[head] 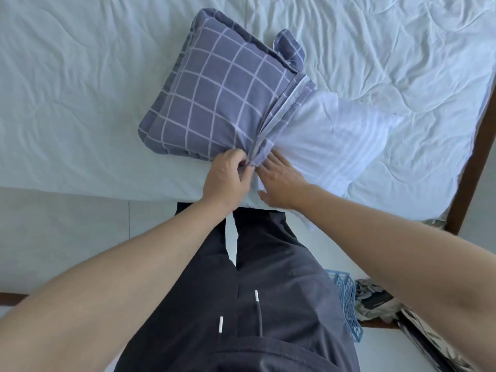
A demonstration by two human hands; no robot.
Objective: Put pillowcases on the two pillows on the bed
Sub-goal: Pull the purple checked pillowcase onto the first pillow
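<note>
Pillowcase (pixel 214 84) covers the pillow's left half on the bed (pixel 67 89); white pillow (pixel 335 140) bulges out right. Risk — hem bunches and jams if pulled unevenly. Left hand (pixel 228 175) pinches the hem at the near edge; right hand (pixel 279 181) lies just beside it, fingers straight, pressing the pillow.

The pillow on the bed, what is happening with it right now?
A person is pulling a blue checked pillowcase over a white pillow on the bed. The left hand pinches the open hem of the case, and the right hand lies flat on the pillow beside it. About half of the pillow is already inside; the other half sticks out toward the bed's right edge. No second pillow is in view.
</note>
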